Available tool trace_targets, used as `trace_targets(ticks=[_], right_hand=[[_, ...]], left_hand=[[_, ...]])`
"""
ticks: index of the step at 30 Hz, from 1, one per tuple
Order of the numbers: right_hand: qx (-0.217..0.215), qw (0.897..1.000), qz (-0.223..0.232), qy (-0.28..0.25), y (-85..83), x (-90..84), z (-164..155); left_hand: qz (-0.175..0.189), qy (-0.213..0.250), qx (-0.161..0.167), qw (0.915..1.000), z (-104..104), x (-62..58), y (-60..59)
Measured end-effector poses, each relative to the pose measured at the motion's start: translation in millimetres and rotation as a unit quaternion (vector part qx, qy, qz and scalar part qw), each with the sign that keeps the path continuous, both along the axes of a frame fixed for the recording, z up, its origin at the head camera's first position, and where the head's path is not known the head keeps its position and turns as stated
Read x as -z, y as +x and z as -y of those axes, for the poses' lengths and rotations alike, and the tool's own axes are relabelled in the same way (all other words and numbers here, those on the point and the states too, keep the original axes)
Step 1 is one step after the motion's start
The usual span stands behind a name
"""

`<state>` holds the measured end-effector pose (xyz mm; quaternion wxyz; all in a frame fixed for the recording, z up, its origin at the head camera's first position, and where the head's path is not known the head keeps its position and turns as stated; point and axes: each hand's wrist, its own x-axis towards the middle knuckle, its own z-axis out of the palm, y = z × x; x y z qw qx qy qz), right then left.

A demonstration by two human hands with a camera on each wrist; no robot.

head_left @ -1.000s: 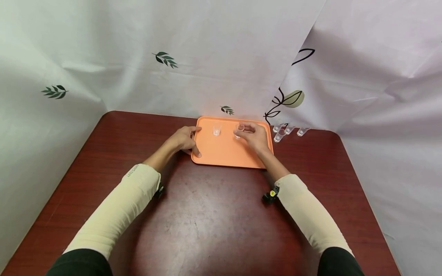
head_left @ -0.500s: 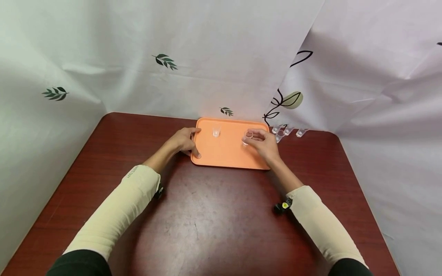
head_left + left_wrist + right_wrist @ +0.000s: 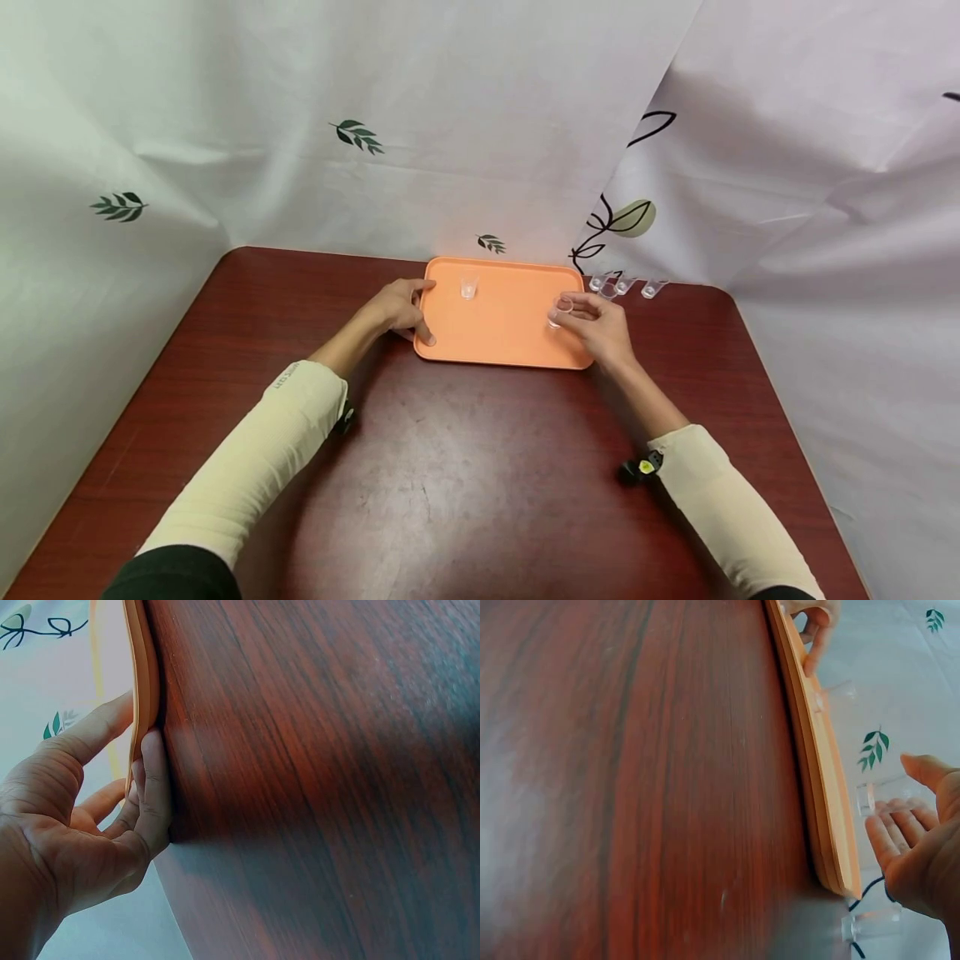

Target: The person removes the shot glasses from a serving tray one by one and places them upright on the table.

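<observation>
Tray is set flat on table, far edge nr cloth. Tray's L end is held by L hand: thumb laid over rim nr the near corner, other fingers spread along rim & outer side. Clear cup is pinched btwn thumb & fingertips of R hand, held over tray's R part; contact w/ tray can't be told. 2nd cup is stood upright on tray's far L part, well apart from R hand. More cups are grouped on table just beyond tray's R far corner, 1 partly overlapped by another. Pale sleeves are worn on both forearms, w/ wrist cams attached.
</observation>
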<state>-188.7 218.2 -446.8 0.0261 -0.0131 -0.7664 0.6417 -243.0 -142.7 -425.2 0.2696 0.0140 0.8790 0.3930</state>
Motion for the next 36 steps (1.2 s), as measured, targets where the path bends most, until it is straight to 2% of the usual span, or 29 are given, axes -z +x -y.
trace_targets(ticks=[8, 15, 24, 36], right_hand=[[0.013, 0.999, 0.01, -0.028, 10.9, -0.4, -17.9], [0.024, 1.0, 0.007, -0.006, 17.9, -2.3, -32.3], [0.048, 0.999, -0.003, -0.005, 20.1, -0.6, -50.3], [0.095, 0.995, 0.019, 0.011, 16.2, 3.0, -75.1]], left_hand=[[0.0, -0.003, -0.002, 1.0, 0.6, 3.1, -0.4], [-0.001, 0.007, -0.006, 1.0, 2.9, 5.2, 0.8], [0.001, 0.018, -0.012, 0.9998, 2.4, 5.2, 1.1], [0.005, 0.022, -0.005, 0.9997, 0.7, 3.3, -1.0]])
